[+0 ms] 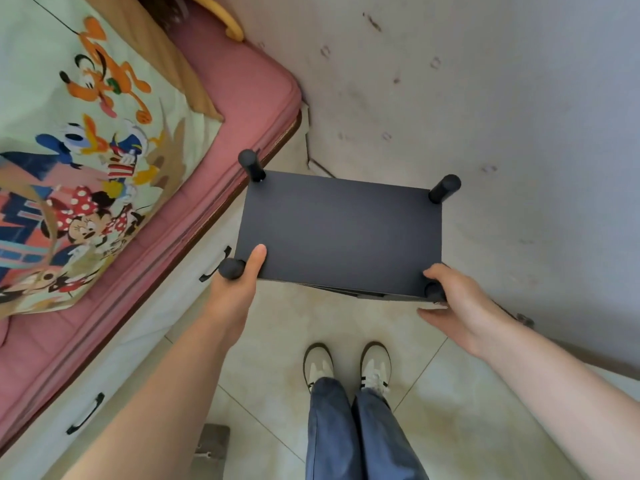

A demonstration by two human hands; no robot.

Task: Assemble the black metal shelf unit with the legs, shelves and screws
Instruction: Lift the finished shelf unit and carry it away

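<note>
Pale marbled floor tiles [450, 427] and a stained grey wall [485, 98] frame the black metal shelf unit [341, 233], which stands upright in the corner, directly ahead of the person's white sneakers [346, 367].

Left of the unit lies a bed with a pink mattress [242, 91] under a pale cartoon-print blanket [86, 150]. Below the mattress, the white bed base carries drawers with black handles [86, 414]; nothing shows of what they hold.

The unit's flat black top panel [341, 233] runs its long axis left to right across the view, with four round black leg ends sticking up at its corners. The far-left leg end [251, 164] sits just beside the mattress edge.

At the near-left corner, the left hand [239, 289] wraps around the leg end [231, 268], thumb lying flat on the panel. At the near-right corner, the right hand [457, 303] curls around the other near leg end [433, 291], fingers going under the panel edge. The hands are well apart, each clamped on its own corner and about equally near.

The far-right leg end [445, 188] stands close to the wall. The unit looks assembled, so I judge this a final placing or steadying; sliding it deeper into the corner means pushing straight away from the feet.
</note>
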